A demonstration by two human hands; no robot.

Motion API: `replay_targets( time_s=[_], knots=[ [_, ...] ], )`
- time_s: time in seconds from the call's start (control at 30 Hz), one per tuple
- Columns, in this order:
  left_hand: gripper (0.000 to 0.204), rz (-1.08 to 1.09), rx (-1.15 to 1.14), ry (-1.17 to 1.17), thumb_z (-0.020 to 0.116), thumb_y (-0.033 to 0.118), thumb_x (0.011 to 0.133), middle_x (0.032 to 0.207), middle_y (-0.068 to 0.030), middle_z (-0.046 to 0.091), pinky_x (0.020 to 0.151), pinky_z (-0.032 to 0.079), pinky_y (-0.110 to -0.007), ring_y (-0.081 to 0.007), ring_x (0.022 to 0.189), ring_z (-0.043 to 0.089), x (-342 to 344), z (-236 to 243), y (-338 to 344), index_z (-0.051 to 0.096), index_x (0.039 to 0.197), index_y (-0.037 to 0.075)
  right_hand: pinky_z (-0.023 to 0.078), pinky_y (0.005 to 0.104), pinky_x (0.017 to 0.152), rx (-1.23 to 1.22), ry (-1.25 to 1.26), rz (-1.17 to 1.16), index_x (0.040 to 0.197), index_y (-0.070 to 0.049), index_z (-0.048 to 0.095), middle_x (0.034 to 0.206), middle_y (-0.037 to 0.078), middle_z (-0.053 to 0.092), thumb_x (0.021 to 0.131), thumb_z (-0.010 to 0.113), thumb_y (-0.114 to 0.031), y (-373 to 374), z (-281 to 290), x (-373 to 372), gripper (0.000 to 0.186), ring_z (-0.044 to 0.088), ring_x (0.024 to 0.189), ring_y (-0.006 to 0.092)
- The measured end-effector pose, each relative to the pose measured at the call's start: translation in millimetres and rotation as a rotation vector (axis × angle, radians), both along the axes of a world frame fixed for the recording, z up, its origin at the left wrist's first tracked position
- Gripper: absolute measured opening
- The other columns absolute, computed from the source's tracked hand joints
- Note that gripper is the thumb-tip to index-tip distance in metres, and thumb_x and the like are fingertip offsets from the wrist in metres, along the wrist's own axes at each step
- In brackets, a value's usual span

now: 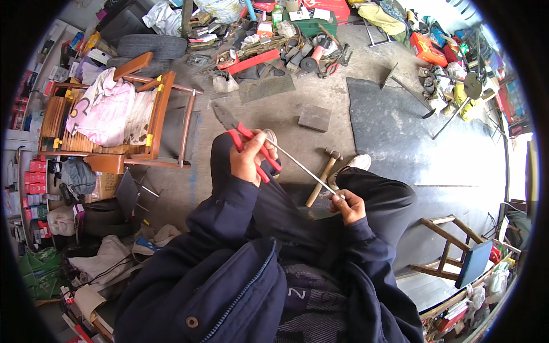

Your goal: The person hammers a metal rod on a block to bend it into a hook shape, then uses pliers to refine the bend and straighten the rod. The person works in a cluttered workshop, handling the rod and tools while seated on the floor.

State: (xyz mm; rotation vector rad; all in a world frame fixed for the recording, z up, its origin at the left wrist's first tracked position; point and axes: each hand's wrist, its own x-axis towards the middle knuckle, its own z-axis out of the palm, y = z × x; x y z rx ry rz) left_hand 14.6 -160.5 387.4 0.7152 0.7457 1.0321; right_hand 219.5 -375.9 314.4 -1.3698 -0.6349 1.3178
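Observation:
My left hand (246,161) is closed round a pair of pliers (226,119) with red handles. Their dark jaws point up and to the left, and the handles stand apart. A thin, straight metal rod (303,167) slants down to the right from the fingers of that hand. At its lower end my right hand (350,207) is closed, pinching the rod between thumb and fingers. Just beyond the right hand, a hammer (322,180) with a wooden handle lies on the floor between my legs. Farther out sits a flat grey metal block (314,118).
To the left stands a wooden chair (163,114) with a pink cloth on it. Tools, including an angle grinder (311,61), are heaped at the far side. A dark mat (394,126) covers floor at the right, near a small stool (473,264) with a blue seat.

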Motion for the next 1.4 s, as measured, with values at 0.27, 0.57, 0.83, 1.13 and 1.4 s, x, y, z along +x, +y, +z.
replay_targets(
  time_s=[0.27, 0.57, 0.83, 1.13, 1.4],
  knots=[
    [0.009, 0.013, -0.116, -0.035, 0.062, 0.01, 0.094, 0.082, -0.0108, 0.063, 0.063, 0.054, -0.035, -0.0225, 0.065, 0.063, -7, -37, -1, 0.058, 0.098, 0.003, 0.056, 0.0278, 0.063, 0.088, 0.211, -0.453, 0.111, 0.001, 0.067, 0.085, 0.007, 0.069, 0.099, 0.062, -0.019, 8, 2, 14, 0.024, 0.065, 0.07, 0.015],
    [0.005, -0.016, 0.181, 0.429, 0.064, 0.006, 0.092, 0.077, -0.0035, 0.063, 0.055, 0.05, -0.026, -0.0102, 0.061, 0.061, 11, -40, -15, 0.063, 0.094, 0.003, 0.057, 0.0292, 0.063, -0.22, 0.227, -0.193, 0.113, 0.002, 0.065, 0.091, 0.01, 0.071, 0.1, 0.059, -0.016, 18, -16, -9, 0.024, 0.069, 0.074, 0.0179],
    [0.004, -0.223, 0.363, 0.366, 0.059, 0.004, 0.094, 0.08, -0.0066, 0.064, 0.064, 0.053, -0.026, -0.0113, 0.069, 0.064, 29, 6, -49, 0.059, 0.095, 0.0, 0.055, 0.0343, 0.067, -0.301, 0.694, -0.053, 0.121, 0.0, 0.062, 0.09, 0.011, 0.069, 0.101, 0.048, -0.05, 32, -18, -16, 0.056, 0.066, 0.074, 0.0209],
    [0.004, -0.449, 0.298, 0.211, 0.055, -0.001, 0.093, 0.084, -0.0094, 0.064, 0.068, 0.054, -0.027, -0.0138, 0.072, 0.065, 38, 30, -85, 0.057, 0.097, -0.002, 0.045, 0.032, 0.063, -0.079, 0.874, -0.383, 0.106, -0.006, 0.063, 0.079, 0.003, 0.062, 0.103, 0.048, -0.04, 30, -13, 2, 0.038, 0.055, 0.069, 0.0168],
    [0.007, -0.503, 0.335, 0.204, 0.057, 0.002, 0.094, 0.083, -0.0083, 0.066, 0.064, 0.053, -0.026, -0.0123, 0.069, 0.065, 35, 29, -93, 0.061, 0.097, -0.002, 0.05, 0.0347, 0.057, 0.133, 0.739, -0.532, 0.104, -0.005, 0.064, 0.076, 0.006, 0.064, 0.097, 0.063, -0.023, 23, -7, 20, 0.019, 0.059, 0.063, 0.0178]
  ],
)
